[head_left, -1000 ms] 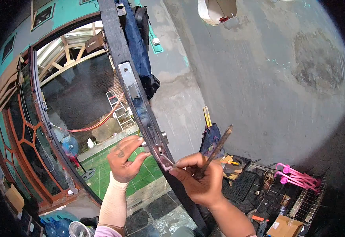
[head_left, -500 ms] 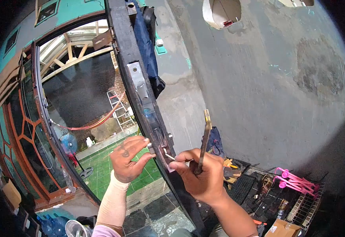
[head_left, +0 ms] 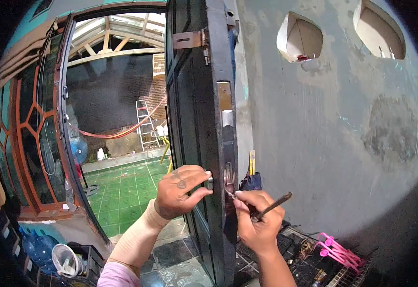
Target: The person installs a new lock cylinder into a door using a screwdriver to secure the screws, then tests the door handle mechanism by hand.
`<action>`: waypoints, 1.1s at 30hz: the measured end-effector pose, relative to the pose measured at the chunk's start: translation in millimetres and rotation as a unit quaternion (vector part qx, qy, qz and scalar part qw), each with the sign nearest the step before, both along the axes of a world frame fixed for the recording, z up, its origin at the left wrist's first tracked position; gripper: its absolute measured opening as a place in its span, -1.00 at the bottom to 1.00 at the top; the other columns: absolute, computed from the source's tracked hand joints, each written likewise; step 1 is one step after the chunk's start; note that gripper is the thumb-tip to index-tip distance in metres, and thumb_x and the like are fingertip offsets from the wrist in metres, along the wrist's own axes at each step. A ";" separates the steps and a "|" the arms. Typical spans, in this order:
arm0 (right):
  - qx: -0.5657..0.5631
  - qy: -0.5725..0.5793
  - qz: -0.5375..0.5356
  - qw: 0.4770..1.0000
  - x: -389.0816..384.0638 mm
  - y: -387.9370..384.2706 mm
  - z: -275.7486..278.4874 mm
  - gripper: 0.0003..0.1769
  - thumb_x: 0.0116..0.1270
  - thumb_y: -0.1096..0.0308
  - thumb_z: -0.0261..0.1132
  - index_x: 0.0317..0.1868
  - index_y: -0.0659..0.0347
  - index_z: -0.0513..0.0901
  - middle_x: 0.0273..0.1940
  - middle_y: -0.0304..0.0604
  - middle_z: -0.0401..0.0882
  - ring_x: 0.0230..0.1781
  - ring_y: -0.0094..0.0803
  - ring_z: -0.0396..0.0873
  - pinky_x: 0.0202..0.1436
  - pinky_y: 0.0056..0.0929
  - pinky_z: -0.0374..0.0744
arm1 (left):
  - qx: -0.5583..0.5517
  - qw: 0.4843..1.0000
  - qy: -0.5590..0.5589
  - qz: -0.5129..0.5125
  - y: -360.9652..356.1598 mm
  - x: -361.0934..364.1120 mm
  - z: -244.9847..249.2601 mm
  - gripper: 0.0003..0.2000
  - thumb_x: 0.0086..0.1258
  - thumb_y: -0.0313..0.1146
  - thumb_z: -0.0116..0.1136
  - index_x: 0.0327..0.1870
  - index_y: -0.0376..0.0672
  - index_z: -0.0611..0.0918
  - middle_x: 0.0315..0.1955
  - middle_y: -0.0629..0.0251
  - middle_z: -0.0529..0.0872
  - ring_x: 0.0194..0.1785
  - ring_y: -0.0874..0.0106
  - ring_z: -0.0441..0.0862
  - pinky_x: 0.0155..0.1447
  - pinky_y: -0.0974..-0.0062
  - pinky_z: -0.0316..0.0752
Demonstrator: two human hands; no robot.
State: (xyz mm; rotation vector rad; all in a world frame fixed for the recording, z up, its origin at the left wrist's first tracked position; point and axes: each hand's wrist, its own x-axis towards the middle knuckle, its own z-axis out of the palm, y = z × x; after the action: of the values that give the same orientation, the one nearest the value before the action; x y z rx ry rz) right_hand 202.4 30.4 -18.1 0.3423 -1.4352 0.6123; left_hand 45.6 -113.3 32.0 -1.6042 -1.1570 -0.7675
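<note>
In front of me stands a dark door point(head_left: 192, 115) with its narrow edge turned towards me and a metal lock plate point(head_left: 228, 177) let into it. My left hand point(head_left: 182, 191) pinches a short metal lock cylinder point(head_left: 210, 182) on the door's left face, between thumb and fingertips. My right hand point(head_left: 261, 220) is closed at the edge, its thumb and forefinger on a thin, pale metal piece point(head_left: 231, 194) that meets the lock plate. A slim dark metal tool point(head_left: 276, 204) lies across the same hand, under its fingers. Its working end is hidden.
Higher on the door edge sits another metal plate point(head_left: 224, 98). A grey wall point(head_left: 304, 143) rises on the right. Pink folded metal legs point(head_left: 340, 253) and a wire rack point(head_left: 357, 272) lie low right. Water bottles point(head_left: 37, 248) and a clear bucket point(head_left: 67, 260) stand low left.
My view has levelled, so the door looks upright rather than slanted. The dark tool in my right hand has tipped from near vertical to slanting right. Both hands stay at the lock.
</note>
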 end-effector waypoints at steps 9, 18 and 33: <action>-0.005 -0.004 -0.015 1.000 -4.0 -0.4 -2.8 -0.77 0.13 0.68 0.44 -0.17 0.31 0.74 -0.33 -0.02 0.74 -0.42 -0.31 0.70 -0.34 -0.46 0.61 | -0.007 1.000 -0.008 -0.025 1.0 -4.5 -1.3 -0.56 0.00 -0.46 0.58 -0.02 -0.26 0.73 -0.20 0.11 0.79 -0.09 0.13 0.78 0.02 0.27 0.70; -0.007 -0.023 -0.012 1.000 -6.1 -1.2 0.4 -0.88 0.18 0.69 0.39 -0.28 0.35 0.68 -0.32 -0.08 0.72 -0.41 -0.57 0.62 -0.36 -0.61 0.54 | -0.011 0.999 -0.017 -0.041 1.3 -5.8 -1.5 -0.55 0.02 -0.46 0.57 0.01 -0.27 0.72 -0.20 0.11 0.78 -0.09 0.14 0.77 0.03 0.27 0.69; -0.023 -0.014 0.002 1.000 -9.5 -1.9 -0.9 -0.81 0.14 0.72 0.41 -0.23 0.34 0.69 -0.27 -0.05 0.76 -0.35 -0.50 0.67 -0.30 -0.57 0.59 | -0.004 0.998 -0.022 -0.051 3.4 -6.8 -1.4 -0.55 0.00 -0.45 0.58 -0.01 -0.25 0.74 -0.21 0.12 0.79 -0.09 0.15 0.78 0.01 0.30 0.69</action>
State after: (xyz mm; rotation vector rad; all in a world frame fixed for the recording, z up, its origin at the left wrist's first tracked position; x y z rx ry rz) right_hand 192.9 28.5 -19.0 0.3023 -1.4461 0.6547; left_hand 38.8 -109.9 30.6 -1.6714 -1.1171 -0.8682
